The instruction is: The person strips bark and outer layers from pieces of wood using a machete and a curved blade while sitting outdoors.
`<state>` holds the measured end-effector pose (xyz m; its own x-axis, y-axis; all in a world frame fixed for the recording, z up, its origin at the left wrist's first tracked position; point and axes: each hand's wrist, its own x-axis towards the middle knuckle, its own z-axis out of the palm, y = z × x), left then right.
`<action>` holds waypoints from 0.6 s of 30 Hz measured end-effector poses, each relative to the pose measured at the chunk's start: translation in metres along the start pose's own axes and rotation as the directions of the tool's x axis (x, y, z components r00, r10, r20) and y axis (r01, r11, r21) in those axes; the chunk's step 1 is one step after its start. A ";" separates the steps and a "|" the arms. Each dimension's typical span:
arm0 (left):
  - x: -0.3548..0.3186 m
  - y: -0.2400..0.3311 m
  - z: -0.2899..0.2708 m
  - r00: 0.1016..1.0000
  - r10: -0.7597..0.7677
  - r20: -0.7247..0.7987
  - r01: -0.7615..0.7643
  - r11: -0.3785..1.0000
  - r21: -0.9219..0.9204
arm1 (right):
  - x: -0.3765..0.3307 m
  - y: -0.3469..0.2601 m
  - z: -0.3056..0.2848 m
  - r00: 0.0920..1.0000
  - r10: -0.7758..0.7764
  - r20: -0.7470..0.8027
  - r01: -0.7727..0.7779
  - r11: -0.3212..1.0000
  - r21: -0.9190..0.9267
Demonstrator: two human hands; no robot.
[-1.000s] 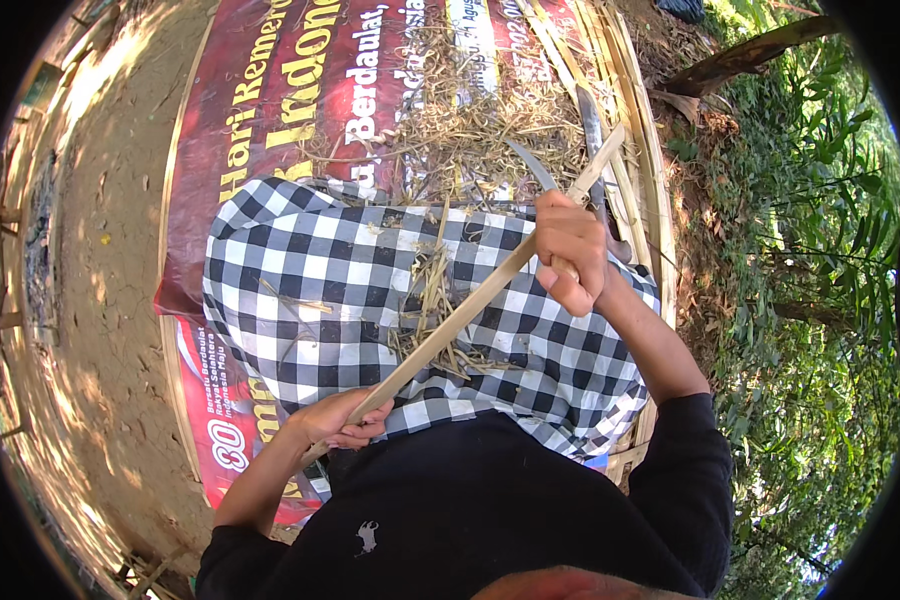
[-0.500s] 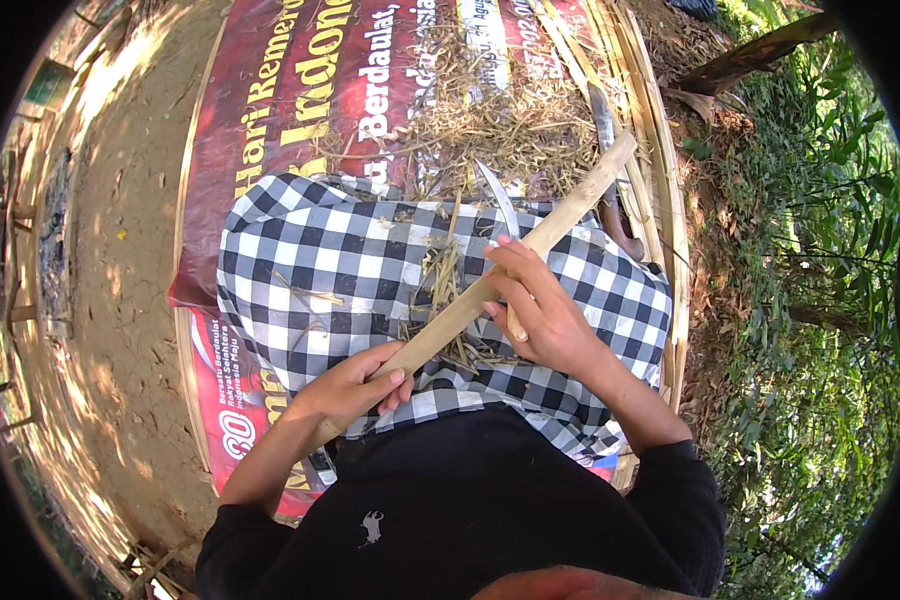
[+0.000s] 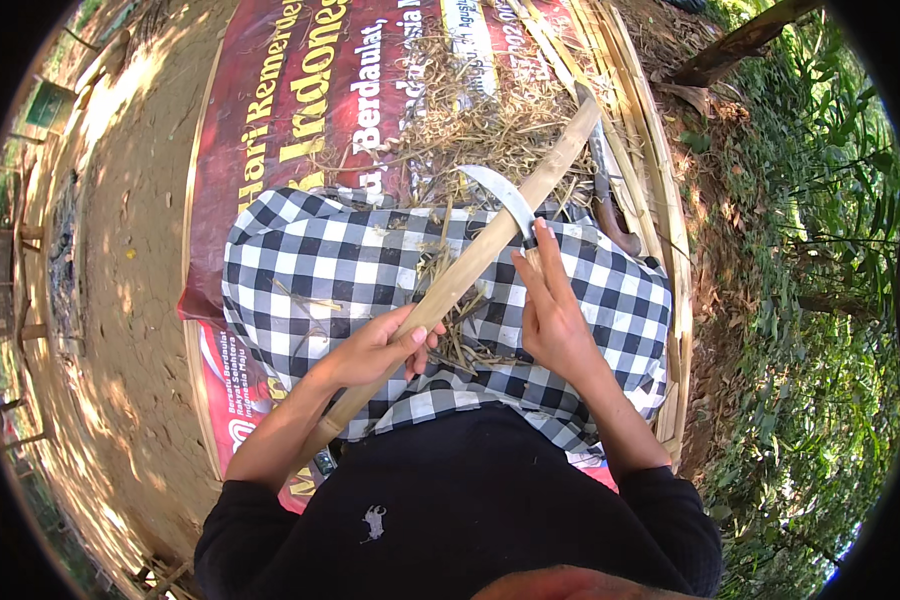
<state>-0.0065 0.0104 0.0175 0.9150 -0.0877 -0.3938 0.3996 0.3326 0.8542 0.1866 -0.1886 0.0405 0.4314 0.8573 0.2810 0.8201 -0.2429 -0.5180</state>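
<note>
My left hand (image 3: pixel 385 345) is closed around the lower part of a long pale bamboo strip (image 3: pixel 470 262), which slants from beside my left forearm up to the far right. In my right hand (image 3: pixel 560 330) is a knife with a curved blade (image 3: pixel 500 190), its short handle partly hidden by my fingers. The blade crosses over the upper part of the strip; whether its edge touches the bamboo I cannot tell. Beneath both hands a black-and-white checkered cloth (image 3: pixel 315 265) covers my lap, with thin bamboo shavings (image 3: pixel 460 345) scattered on it.
A larger blade with a brown handle (image 3: pixel 615 225) lies at the right beside long bamboo strips (image 3: pixel 650 190). Heaped shavings (image 3: pixel 470 125) cover part of a red printed banner (image 3: pixel 220 170) ahead. Bare earth (image 3: pixel 130 260) stretches left; green plants (image 3: pixel 820 200) grow right.
My right hand has shifted slightly right, and the knife blade has swung over the strip. The strip's far end has moved left and away from me, as my left hand moved forward and right.
</note>
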 end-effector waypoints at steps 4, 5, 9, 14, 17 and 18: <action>0.003 0.014 0.005 1.000 -0.007 -0.020 0.009 0.991 0.135 | 0.005 0.001 -0.005 0.979 0.165 -0.119 -0.160 0.986 0.050; 0.005 0.013 0.006 0.999 -0.029 -0.038 0.031 0.998 0.059 | 0.006 0.002 -0.007 0.960 0.269 -0.080 -0.260 0.960 0.099; 0.009 0.009 0.007 0.996 -0.051 -0.074 0.043 0.993 -0.112 | 0.017 0.014 -0.009 0.927 0.362 -0.099 -0.355 0.931 0.080; 0.009 0.015 -0.003 0.997 -0.010 -0.073 -0.009 0.969 -0.246 | 0.031 0.008 0.006 0.977 0.180 -0.117 -0.198 0.966 -0.165; 0.011 0.015 0.001 0.971 -0.002 -0.237 -0.003 1.000 -0.020 | 0.056 0.042 0.009 0.932 0.321 -0.171 -0.363 0.848 -0.386; 0.012 0.015 0.007 0.949 0.024 -0.314 0.006 0.996 0.092 | 0.063 0.059 0.008 0.919 0.324 -0.226 -0.393 0.814 -0.428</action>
<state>0.0111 0.0083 0.0278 0.8604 0.2192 -0.4602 0.4083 0.2440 0.8796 0.2590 -0.1452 0.0218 0.7472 0.6063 0.2722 0.6591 -0.7287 -0.1859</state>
